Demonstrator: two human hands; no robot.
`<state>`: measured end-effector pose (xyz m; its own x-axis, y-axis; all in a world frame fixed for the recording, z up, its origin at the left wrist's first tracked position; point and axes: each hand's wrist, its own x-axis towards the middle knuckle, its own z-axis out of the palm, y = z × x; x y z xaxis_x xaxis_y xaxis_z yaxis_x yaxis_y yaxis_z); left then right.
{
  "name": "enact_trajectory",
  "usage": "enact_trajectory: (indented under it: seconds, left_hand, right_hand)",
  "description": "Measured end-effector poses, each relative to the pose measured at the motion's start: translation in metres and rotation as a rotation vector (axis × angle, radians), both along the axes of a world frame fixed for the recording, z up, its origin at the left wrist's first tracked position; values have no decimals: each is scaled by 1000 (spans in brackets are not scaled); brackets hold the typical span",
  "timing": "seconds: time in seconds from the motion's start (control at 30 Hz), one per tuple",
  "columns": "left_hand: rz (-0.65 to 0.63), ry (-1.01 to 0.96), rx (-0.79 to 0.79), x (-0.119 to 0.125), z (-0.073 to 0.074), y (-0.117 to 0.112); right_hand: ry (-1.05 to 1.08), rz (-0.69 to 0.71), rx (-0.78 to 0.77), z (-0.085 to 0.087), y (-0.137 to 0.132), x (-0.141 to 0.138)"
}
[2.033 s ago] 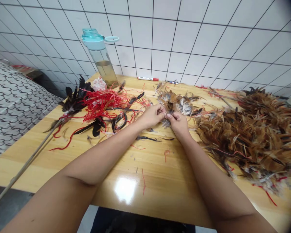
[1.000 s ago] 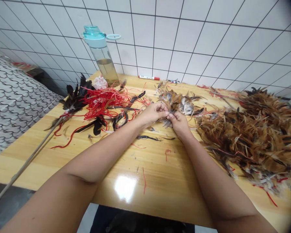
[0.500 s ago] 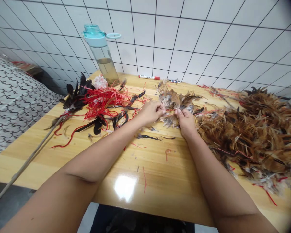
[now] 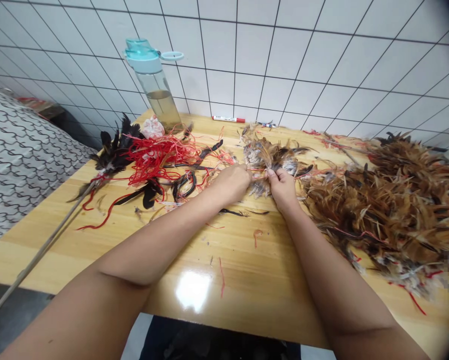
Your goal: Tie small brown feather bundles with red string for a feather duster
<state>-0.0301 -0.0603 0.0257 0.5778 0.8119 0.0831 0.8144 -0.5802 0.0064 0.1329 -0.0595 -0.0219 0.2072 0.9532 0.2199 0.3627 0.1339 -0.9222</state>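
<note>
At the near edge of the desk [image 4: 269, 290], glossy pale wood bears loose red snippets [image 4: 222, 277]. Farther in, both hands meet low over the middle, close but apart. The left hand [image 4: 232, 184] is curled into a narrow grip, apparently on a thin red thread [image 4: 259, 178] that seems to span the gap; its fingertips are hidden. The right hand [image 4: 283, 190] pinches a small feather tuft [image 4: 270, 161] at its base between thumb and forefinger, presumably because gripping the quills leaves the soft vanes free to fan outward. Where the tuft ends and the fluffy feather clump [image 4: 255, 150] just behind it begins cannot be told.

To the left, a slender, straight stick [image 4: 48, 242] overhangs the desk; its far end carries stiff, glossy black feathers [image 4: 114, 147], probably laid this way to keep them off the work. Beside them lies a limp red string tangle [image 4: 164, 155], likely within the left hand's reach. To the right spreads a broad, ragged heap of brown feathers [image 4: 382, 205].

Farthest back, near the smooth tiled wall [image 4: 217, 50], stand a clear plastic bottle [image 4: 159, 102] with a turquoise lid and a red-capped marker [image 4: 228, 119] lying flat, seemingly set aside from the handling.
</note>
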Motion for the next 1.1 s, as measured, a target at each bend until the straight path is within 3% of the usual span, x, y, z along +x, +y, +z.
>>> enact_trajectory:
  seconds: [0.13, 0.37, 0.6, 0.73, 0.97, 1.1]
  left_hand:
    - [31, -27, -16, -5, 3, 6]
    - [-15, -142, -188, -12, 10, 11]
    - [-58, 24, 97, -4, 9, -1]
    - [-102, 40, 182, 1, 10, -8]
    - [-88, 58, 112, 0, 9, -6]
    - [-26, -57, 25, -7, 7, 7]
  right_hand:
    - [-34, 10, 11, -3, 1, 2]
    - [-26, 5, 21, -3, 1, 3]
    - [-52, 2, 21, -1, 1, 3]
    - [-73, 8, 25, -2, 1, 3]
    - [-98, 4, 37, -4, 2, 4]
    - [-92, 5, 53, -3, 2, 4]
